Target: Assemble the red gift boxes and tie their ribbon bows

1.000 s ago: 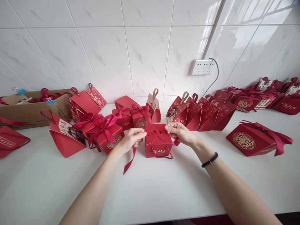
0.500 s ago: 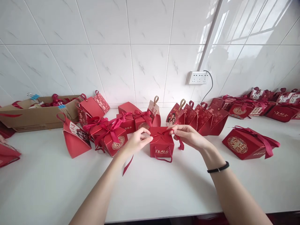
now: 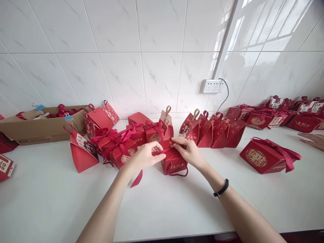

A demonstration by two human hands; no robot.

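A small red gift box (image 3: 174,164) with gold lettering and a red cord handle stands on the white table in front of me. My left hand (image 3: 149,155) is closed on a red ribbon (image 3: 161,152) at the box's upper left. Over the top of the box, my right hand (image 3: 186,150) pinches more of the ribbon, its fingertips close to those of my left hand. The ribbon's loose tail (image 3: 137,179) hangs below my left wrist. Part of the box top is hidden by my hands.
Bow-tied red boxes (image 3: 124,152) stand left of centre, upright red bags (image 3: 220,131) behind. A cardboard box (image 3: 43,130) sits at the left, a ribboned box (image 3: 269,157) at the right. Another person's hand (image 3: 312,139) rests at the right edge.
My right hand has moved left, closer to my left hand, and the box has tilted slightly. Another person's hand has appeared at the right; the one at the left edge is gone.
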